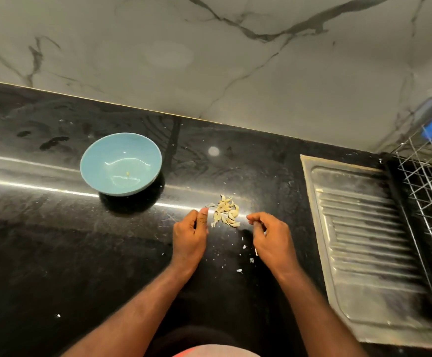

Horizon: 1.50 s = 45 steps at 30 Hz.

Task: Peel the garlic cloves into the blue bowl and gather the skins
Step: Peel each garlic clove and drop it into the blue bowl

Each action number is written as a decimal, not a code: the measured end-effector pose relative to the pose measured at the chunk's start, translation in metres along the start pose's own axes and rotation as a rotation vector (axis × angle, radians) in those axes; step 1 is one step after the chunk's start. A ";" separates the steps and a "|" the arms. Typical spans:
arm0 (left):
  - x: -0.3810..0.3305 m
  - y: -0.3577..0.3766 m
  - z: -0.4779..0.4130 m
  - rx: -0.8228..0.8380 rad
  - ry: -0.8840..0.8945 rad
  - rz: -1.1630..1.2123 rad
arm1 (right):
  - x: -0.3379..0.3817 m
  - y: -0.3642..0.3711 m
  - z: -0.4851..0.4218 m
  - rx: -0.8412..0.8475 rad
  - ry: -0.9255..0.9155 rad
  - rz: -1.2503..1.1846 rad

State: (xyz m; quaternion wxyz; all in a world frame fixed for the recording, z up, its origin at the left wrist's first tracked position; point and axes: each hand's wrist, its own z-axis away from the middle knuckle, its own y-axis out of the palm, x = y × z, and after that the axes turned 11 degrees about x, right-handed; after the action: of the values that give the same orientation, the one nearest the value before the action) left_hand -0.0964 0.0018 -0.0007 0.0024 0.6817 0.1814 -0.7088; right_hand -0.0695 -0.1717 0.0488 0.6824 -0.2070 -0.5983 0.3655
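two bare forearms reach up over the black desk (pixel 55 240). the left hand (pixel 189 235) rests edge-on, fingers curled loosely with the thumb up, its grip on nothing. the right hand (pixel 271 234) has fingertips pinched together; whether they hold a scrap i cannot tell. between the hands, just beyond, lies the small pile of garlic cloves and skins (pixel 225 212). further left stands the blue bowl (pixel 121 163), one tiny yellowish bit inside. a steel drainboard (pixel 364 240) lies to the right.

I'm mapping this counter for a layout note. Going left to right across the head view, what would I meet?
blue bowl → left hand → pile of garlic skins → right hand → steel drainboard → wire dish rack
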 end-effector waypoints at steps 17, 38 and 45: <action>-0.002 0.003 -0.003 0.055 0.023 -0.063 | 0.008 0.018 -0.011 0.119 -0.060 0.423; 0.002 0.001 0.000 0.067 0.039 -0.083 | 0.023 0.018 -0.009 0.140 0.041 0.382; 0.001 0.001 0.001 0.094 0.070 -0.107 | 0.019 0.009 0.000 0.199 0.044 0.178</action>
State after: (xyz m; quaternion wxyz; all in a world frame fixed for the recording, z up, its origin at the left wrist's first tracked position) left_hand -0.0970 0.0006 -0.0022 -0.0736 0.6946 0.1842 -0.6915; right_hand -0.0719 -0.1519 0.0546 0.6775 -0.1982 -0.5232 0.4775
